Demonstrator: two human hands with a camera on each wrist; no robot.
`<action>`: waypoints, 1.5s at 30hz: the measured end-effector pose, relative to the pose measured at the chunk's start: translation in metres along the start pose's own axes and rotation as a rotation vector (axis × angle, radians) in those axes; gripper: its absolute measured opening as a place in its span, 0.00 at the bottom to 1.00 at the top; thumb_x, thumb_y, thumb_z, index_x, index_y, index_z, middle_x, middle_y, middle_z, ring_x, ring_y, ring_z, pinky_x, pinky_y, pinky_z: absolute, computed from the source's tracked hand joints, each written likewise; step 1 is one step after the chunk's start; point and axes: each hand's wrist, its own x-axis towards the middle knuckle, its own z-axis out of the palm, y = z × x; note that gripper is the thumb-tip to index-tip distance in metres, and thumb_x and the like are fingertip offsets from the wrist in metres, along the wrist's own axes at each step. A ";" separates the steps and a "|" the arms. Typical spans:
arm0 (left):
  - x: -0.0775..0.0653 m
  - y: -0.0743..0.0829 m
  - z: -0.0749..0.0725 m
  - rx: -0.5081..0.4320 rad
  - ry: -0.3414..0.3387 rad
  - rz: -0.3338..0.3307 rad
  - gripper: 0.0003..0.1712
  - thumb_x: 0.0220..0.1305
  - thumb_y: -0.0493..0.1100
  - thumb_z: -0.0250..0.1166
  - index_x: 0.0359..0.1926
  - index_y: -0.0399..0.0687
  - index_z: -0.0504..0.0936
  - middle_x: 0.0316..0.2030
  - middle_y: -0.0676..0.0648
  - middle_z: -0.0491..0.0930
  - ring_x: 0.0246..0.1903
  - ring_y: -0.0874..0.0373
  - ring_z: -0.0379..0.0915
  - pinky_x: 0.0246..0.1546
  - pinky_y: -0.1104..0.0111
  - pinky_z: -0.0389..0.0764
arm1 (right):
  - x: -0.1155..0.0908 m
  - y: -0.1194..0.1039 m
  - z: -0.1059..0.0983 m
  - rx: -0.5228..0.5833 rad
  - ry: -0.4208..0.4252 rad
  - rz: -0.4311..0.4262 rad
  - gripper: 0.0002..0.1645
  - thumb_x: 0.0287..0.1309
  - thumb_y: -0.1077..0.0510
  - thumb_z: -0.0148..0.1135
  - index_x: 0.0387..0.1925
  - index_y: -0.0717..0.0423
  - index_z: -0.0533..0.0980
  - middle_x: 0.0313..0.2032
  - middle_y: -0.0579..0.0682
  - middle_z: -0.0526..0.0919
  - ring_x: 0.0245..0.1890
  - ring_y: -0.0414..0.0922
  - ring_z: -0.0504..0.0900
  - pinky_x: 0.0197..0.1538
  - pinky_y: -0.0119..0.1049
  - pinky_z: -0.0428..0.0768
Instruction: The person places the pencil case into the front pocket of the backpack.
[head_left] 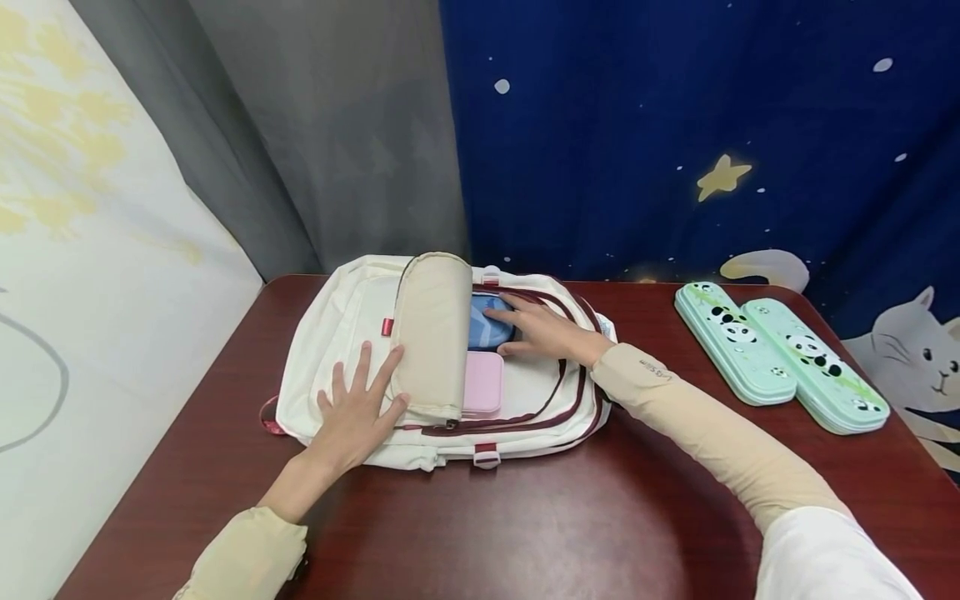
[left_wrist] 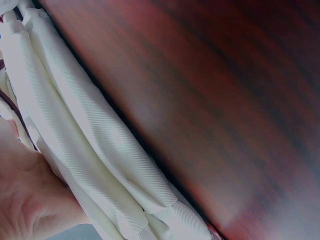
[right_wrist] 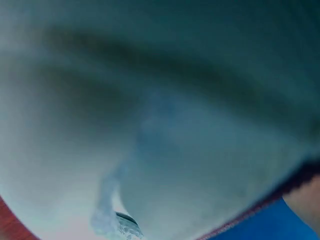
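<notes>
Left hand (head_left: 358,418) splayed, my spread right hand (head_left: 551,331) is touching a rounded blue case (head_left: 483,332). Likely light, firm, it's inviting edge-gripping.

L hand (head_left: 356,423) palm dn, fingers spread; R hand (head_left: 553,333) fingers extd, thumb apart; R arm (head_left: 712,433) outstretched fwd.
</notes>
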 end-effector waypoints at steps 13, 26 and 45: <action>0.002 0.000 0.006 -0.012 -0.003 0.001 0.37 0.67 0.65 0.43 0.73 0.69 0.41 0.72 0.39 0.34 0.63 0.24 0.30 0.48 0.27 0.39 | -0.014 0.012 -0.001 0.013 0.020 -0.013 0.37 0.59 0.47 0.61 0.67 0.52 0.62 0.67 0.63 0.56 0.66 0.54 0.58 0.62 0.46 0.60; 0.002 0.000 0.005 -0.024 -0.005 0.008 0.37 0.67 0.64 0.44 0.73 0.69 0.43 0.72 0.39 0.34 0.63 0.24 0.30 0.48 0.27 0.39 | -0.012 0.018 -0.001 0.031 0.104 -0.071 0.30 0.58 0.53 0.63 0.61 0.57 0.70 0.62 0.62 0.66 0.62 0.54 0.65 0.59 0.46 0.65; 0.002 -0.003 0.001 -0.028 -0.006 0.015 0.36 0.67 0.64 0.44 0.72 0.68 0.44 0.71 0.38 0.35 0.63 0.23 0.28 0.47 0.26 0.38 | -0.003 0.006 0.003 -0.028 0.149 -0.047 0.30 0.57 0.53 0.63 0.61 0.55 0.71 0.61 0.61 0.68 0.60 0.55 0.67 0.59 0.47 0.66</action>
